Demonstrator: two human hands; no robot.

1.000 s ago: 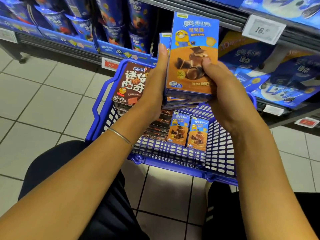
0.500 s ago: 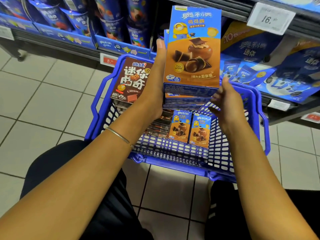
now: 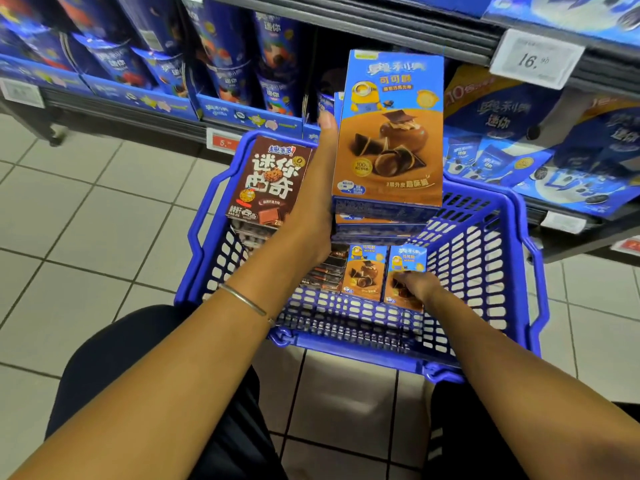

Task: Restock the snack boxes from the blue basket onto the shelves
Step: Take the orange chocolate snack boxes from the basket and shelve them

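Note:
The blue basket [image 3: 519, 299] stands on the floor in front of the shelves. My left hand [image 3: 317, 199] holds a stack of blue-and-orange snack boxes [image 3: 391, 133] above the basket, fingers along the stack's left side. Down inside the basket, my right hand [image 3: 414, 285] grips one of two upright blue-and-orange boxes [image 3: 407, 261]; the other box [image 3: 365, 271] stands just to its left. A stack of brown chocolate boxes [image 3: 270, 181] fills the basket's far left corner.
Shelves [image 3: 346, 15] of blue cookie packs and cups run across the back, with a price tag [image 3: 535, 58] at upper right. White tiled floor [image 3: 69, 220] lies to the left. My dark-clothed knees [image 3: 121, 375] flank the basket's near edge.
My right hand left the underside of the held stack and dropped into the basket, taking hold of the right upright box. The left hand keeps the stack raised.

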